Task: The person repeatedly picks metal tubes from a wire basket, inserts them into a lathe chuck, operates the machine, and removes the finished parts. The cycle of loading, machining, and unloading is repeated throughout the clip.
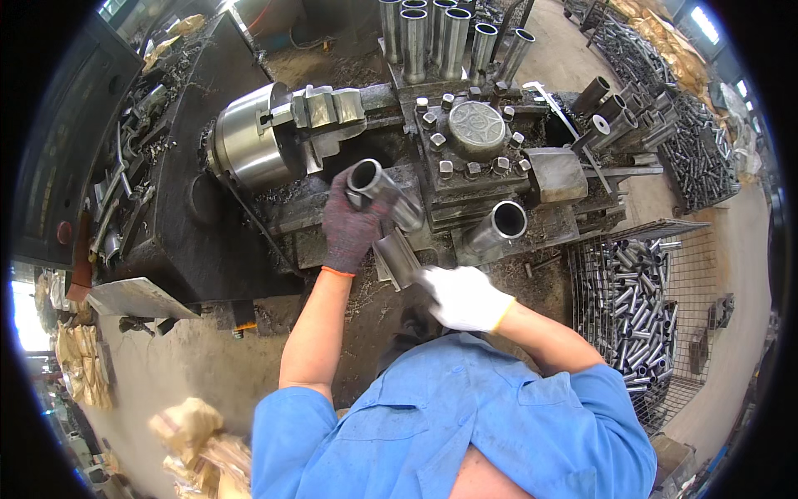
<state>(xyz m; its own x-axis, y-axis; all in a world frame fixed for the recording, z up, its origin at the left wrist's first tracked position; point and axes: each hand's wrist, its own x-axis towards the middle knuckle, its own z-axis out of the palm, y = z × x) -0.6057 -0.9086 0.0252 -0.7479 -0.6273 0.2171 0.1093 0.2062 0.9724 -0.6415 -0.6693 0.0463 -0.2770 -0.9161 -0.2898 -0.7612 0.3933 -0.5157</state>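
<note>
My left hand (pixel 349 224), in a dark knitted glove with an orange cuff, is closed around a steel tube (pixel 403 209). The tube's open end tilts up toward me, in front of the lathe's chuck (pixel 256 137). My right hand (pixel 465 298), in a white glove, is smeared by motion, so its fingers do not show clearly. It is beside the lower end of a shiny cylindrical metal piece (pixel 397 258), and I cannot tell whether it touches it. Another steel tube (pixel 499 226) stands to the right on the lathe's ledge.
A bolted tool post (pixel 476 126) sits behind the tubes, with a caliper (pixel 553 108) to its right. Several tubes (pixel 413 46) stand upright at the back. Right of me is a wire basket (pixel 694 308) of metal tubes. A metal plate (pixel 143 298) juts out at left.
</note>
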